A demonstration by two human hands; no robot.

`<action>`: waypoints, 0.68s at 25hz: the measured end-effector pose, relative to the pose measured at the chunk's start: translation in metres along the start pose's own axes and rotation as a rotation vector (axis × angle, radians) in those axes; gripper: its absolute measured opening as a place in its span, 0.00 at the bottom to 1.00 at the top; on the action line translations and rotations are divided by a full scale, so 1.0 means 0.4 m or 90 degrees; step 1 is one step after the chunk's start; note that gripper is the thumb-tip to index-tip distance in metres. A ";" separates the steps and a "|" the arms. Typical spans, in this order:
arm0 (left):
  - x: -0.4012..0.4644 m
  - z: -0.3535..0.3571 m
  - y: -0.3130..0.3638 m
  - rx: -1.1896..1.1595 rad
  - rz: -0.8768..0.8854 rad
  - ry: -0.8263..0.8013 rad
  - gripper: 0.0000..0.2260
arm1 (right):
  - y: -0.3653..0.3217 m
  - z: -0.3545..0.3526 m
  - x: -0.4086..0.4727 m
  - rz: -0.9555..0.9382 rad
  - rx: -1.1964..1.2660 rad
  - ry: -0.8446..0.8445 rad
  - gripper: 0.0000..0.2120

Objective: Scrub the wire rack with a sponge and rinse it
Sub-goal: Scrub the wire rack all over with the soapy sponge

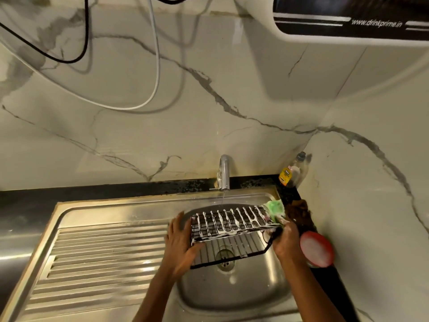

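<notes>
Nearest the camera, two bare forearms are reaching out over the stainless-steel sink basin (232, 296), whose ribbed draining board is lying to the left. The left hand (180, 246) is gripping the left end of the black wire rack with a folded-up back panel (229, 231), thumb hooked under its near left corner and fingers spread up behind the edge. The right hand (286, 238) is closing around the rack's right end; it seems also to be pinching the green sponge (275, 209) against the wires there, though the fingers are hidden and I cannot tell how firmly. The rack is hanging over the drain, clear of the basin floor, its upper grid streaked with white foam. Beyond it, the chrome tap (224, 171) is letting a thin stream of water (223, 197) fall just behind the far edge of the rack. A red-rimmed round lid (316, 248) is resting on the dark counter to the right, and a yellow-labelled clear bottle (292, 173) is standing in the far corner. Scrubbing looks largely done; the next move calls for tilting the foamy grid into the stream and turning it so every wire is being flushed.
</notes>
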State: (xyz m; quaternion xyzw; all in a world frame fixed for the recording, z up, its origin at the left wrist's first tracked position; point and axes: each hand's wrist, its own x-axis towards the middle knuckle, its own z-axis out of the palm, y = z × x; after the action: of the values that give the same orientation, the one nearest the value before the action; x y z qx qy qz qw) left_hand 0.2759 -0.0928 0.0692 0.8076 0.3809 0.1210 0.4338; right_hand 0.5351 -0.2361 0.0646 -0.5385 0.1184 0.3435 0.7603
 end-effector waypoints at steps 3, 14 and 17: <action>0.006 -0.029 0.008 -0.237 -0.174 -0.225 0.32 | -0.005 -0.006 -0.012 -0.072 -0.073 0.066 0.11; 0.025 0.053 0.126 -0.091 -0.311 0.032 0.54 | 0.007 0.028 -0.071 -0.155 -0.117 0.050 0.18; 0.025 0.094 0.130 0.013 -0.348 0.075 0.53 | -0.017 0.035 -0.080 -0.295 -0.295 -0.003 0.15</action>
State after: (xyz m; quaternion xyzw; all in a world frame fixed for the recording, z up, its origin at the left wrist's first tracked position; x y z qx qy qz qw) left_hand 0.3289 -0.1259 0.0865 0.6706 0.6107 0.0422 0.4190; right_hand 0.5134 -0.2373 0.0926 -0.7090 -0.0898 0.1806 0.6758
